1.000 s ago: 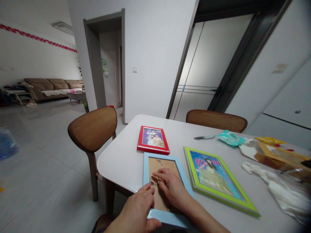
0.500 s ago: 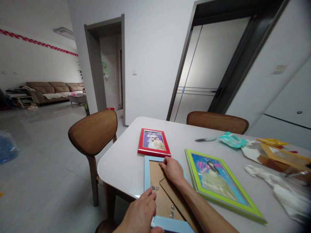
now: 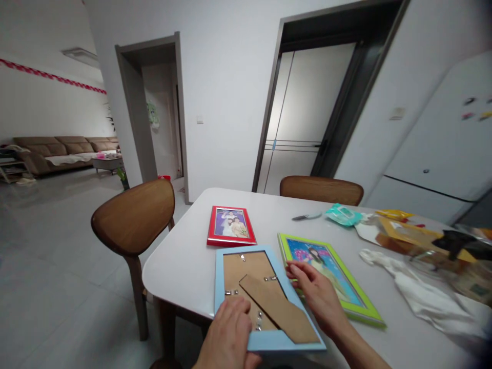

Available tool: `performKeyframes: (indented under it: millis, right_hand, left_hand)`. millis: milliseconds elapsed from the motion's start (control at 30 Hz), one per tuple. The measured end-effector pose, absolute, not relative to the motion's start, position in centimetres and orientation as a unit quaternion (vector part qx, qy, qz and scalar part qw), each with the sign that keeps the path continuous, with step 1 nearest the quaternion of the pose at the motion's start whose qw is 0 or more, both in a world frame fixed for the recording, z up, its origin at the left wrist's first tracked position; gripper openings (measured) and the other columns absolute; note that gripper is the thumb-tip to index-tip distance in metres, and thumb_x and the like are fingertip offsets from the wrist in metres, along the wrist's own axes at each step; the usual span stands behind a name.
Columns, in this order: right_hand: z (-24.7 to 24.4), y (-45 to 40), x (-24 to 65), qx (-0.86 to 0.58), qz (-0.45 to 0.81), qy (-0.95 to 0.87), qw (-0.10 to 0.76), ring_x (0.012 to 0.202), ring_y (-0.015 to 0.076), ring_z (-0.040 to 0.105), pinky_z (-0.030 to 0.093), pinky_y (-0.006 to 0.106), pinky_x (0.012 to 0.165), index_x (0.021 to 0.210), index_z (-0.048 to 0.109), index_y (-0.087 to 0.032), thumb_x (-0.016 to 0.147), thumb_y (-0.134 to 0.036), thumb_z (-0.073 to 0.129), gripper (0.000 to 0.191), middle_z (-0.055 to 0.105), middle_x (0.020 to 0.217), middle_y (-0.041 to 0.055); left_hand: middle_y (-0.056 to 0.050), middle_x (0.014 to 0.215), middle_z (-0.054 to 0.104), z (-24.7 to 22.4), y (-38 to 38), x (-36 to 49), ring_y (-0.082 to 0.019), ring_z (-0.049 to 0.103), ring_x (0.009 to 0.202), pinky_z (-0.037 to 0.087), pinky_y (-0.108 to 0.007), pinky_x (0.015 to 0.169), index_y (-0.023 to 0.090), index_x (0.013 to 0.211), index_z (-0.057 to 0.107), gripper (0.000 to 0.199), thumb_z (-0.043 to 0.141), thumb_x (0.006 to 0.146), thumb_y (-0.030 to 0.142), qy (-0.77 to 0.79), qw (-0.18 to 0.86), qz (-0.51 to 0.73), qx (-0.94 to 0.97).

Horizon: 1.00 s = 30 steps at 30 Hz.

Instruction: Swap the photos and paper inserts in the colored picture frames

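Note:
A light blue photo frame [image 3: 220, 271] lies face down at the near table edge. Its brown backing board [image 3: 248, 266] and fold-out stand [image 3: 274, 306] face up, with small metal clips [image 3: 270, 279] around the board. My left hand [image 3: 229, 328] grips the frame's lower left side, fingers on the backing and thumb at the bottom edge. My right hand [image 3: 317, 292] hovers by the frame's right side, fingers loosely bent and slightly apart, with nothing visible in them. Behind it is a green photo frame [image 3: 284, 246] with a picture of a person in a pale dress.
A red photo frame [image 3: 251, 234] lies beyond the blue one. Farther back are a knife [image 3: 306, 217] and a teal wipes pack [image 3: 343, 214]. White cloth [image 3: 418, 292] and packaging [image 3: 407, 236] lie at right. Wooden chairs [image 3: 134, 218] stand around the table [image 3: 177, 271].
My right hand has left the top of the backing and moved right, off the frame, uncovering the top and right clips. My left hand keeps its grip. The view has turned right.

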State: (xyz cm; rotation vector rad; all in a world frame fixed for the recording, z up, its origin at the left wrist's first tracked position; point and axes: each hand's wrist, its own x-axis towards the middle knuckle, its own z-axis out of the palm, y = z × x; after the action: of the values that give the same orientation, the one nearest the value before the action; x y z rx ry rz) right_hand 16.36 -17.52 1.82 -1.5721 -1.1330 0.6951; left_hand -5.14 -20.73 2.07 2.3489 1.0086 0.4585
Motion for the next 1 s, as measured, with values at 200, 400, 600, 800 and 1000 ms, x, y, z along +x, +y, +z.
performKeyframes:
  millis: [200, 400, 600, 800, 1000]
  right_hand:
    - [1.3, -21.5, 10.9, -0.449, 0.609, -0.293, 0.584, 0.071, 0.0176, 0.060, 0.046, 0.029, 0.061, 0.096, 0.054, -0.019, 0.070, -0.044, 0.049, 0.037, 0.065, 0.079, 0.0043]
    - [1.9, -20.0, 14.4, -0.440, 0.503, -0.242, 0.704, 0.076, 0.0147, 0.059, 0.046, 0.027, 0.070, 0.122, 0.032, -0.024, 0.068, -0.033, 0.054, 0.060, 0.064, 0.089, 0.0002]
    - [2.6, -18.2, 26.4, -0.708, 0.288, -0.358, 0.536, 0.060, 0.0159, 0.059, 0.045, 0.026, 0.056, 0.125, 0.033, -0.014, 0.071, -0.031, 0.042, 0.058, 0.065, 0.074, 0.0025]
    - [1.6, -16.5, 32.6, -0.803, 0.139, -0.440, 0.376, 0.062, 0.0162, 0.060, 0.042, 0.025, 0.061, 0.116, 0.047, -0.010, 0.069, -0.027, 0.041, 0.050, 0.065, 0.069, 0.0033]
    - [-0.4, -15.6, 33.8, -0.835, 0.082, -0.449, 0.308, 0.084, 0.0197, 0.059, 0.040, 0.026, 0.074, 0.109, 0.054, -0.009, 0.068, -0.023, 0.041, 0.045, 0.064, 0.092, 0.0102]
  left_hand:
    - [-0.008, 0.128, 0.037, 4.6, -22.1, -2.0, -0.024, 0.037, 0.115, 0.037, -0.034, 0.091, 0.021, 0.078, 0.041, 0.016, 0.051, 0.070, 0.031, 0.302, 0.486, 0.435, 0.695]
    - [-0.009, 0.122, 0.043, 6.8, -20.7, 2.3, -0.020, 0.046, 0.108, 0.039, -0.030, 0.090, 0.022, 0.112, 0.025, 0.056, 0.056, 0.065, 0.025, 0.278, 0.578, 0.540, 0.545]
    - [-0.005, 0.102, 0.060, 5.5, -17.7, 5.7, -0.017, 0.057, 0.089, 0.044, -0.025, 0.079, 0.015, 0.105, 0.042, 0.041, 0.055, 0.066, 0.016, 0.287, 0.590, 0.434, 0.617]
    - [-0.002, 0.093, 0.062, 1.4, -16.5, 10.0, -0.018, 0.057, 0.084, 0.043, -0.025, 0.073, 0.018, 0.094, 0.049, 0.027, 0.053, 0.068, 0.020, 0.411, 0.454, 0.317, 0.724]
    - [-0.005, 0.099, 0.058, 0.5, -16.5, 10.6, -0.022, 0.049, 0.096, 0.036, -0.031, 0.082, 0.019, 0.094, 0.050, 0.029, 0.054, 0.066, 0.022, 0.446, 0.381, 0.286, 0.758]
